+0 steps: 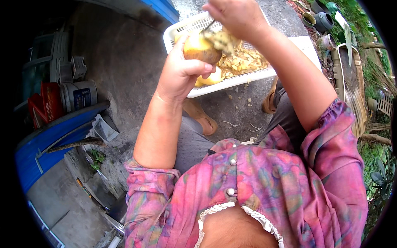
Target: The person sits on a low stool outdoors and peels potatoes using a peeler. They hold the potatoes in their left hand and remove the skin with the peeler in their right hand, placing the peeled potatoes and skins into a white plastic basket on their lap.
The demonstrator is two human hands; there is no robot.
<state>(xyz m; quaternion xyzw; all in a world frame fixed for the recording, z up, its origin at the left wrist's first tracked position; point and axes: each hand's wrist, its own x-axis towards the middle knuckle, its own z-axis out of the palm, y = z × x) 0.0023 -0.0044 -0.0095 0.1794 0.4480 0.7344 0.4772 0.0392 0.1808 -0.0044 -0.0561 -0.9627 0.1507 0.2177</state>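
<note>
My left hand is wrapped round a large, round, yellow-brown potato, thumb along its near side. My right hand, above and to the right of it, is closed on a thin dark tool reaching down to the potato's top; motion blur hides whether it is a peeler or a knife. Blurred strips of peel hang beside the potato. Under both hands stands a white plastic basket with slotted walls. Inside lie many yellowish peelings and peeled yellow pieces, partly hidden by my left hand.
The basket stands on a grey concrete floor, just beyond my brown shoes. Peel scraps lie on the ground near it. To the left are a red crate and a white bucket. Pots and plants line the right.
</note>
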